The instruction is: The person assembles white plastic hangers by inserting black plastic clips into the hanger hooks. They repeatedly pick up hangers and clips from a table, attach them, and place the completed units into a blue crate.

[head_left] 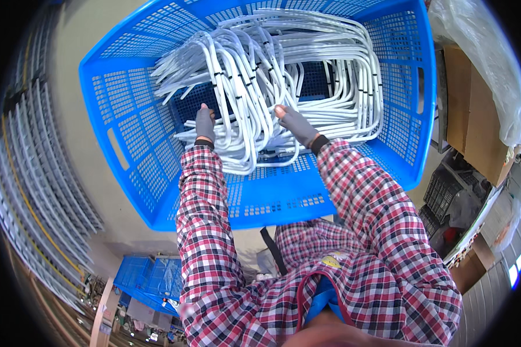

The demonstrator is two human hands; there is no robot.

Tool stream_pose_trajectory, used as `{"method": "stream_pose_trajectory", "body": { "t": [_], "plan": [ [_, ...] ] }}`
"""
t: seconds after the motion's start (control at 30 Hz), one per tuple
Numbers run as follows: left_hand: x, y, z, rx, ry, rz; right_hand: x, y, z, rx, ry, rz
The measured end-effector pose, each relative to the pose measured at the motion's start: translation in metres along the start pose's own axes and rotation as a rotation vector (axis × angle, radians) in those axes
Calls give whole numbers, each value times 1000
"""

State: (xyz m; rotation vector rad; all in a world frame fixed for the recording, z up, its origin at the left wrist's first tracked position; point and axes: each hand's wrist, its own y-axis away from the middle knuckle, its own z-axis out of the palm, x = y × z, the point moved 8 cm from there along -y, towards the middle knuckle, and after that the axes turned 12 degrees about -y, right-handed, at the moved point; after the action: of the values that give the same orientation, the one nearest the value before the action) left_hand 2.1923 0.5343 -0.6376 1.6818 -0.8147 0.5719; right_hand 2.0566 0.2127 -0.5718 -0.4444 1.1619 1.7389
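Many bent white metal tubes (237,78) with short black marks lie in a large blue plastic basket (150,196). Some are stacked as U-shaped frames along the right side; others form a tangled bundle in the middle. At the left edge of this bundle is my left hand (205,122), in a grey glove with bare fingertips, thumb up and fingers curled in against the tubes. On the bundle's right side my right hand (297,125), gloved alike, is closed on the tubes with its thumb on top. The undersides of both hands are hidden.
Long metal lengths (46,191) are stacked in rows at the left. Blue crates (150,280) stand at the lower left. On the right are cardboard (474,110), clear plastic sheeting (480,52) and dark crates (443,194). The basket's walls rise around my hands.
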Motion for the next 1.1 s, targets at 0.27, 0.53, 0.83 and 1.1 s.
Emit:
{"method": "stream_pose_trajectory", "body": {
  "t": [0.27,0.53,0.83,1.1],
  "plan": [
    [-33,-58,124,-553,-61,352,60,-152,-12,146,201,58],
    [-73,-31,148,-622,102,-3,64,-143,-13,72,401,128],
    [-37,99,74,-596,86,-105,-4,-5,80,40,731,-129],
    [28,211,120,-722,270,59,-18,107,74,106,455,-307]
  ]
}}
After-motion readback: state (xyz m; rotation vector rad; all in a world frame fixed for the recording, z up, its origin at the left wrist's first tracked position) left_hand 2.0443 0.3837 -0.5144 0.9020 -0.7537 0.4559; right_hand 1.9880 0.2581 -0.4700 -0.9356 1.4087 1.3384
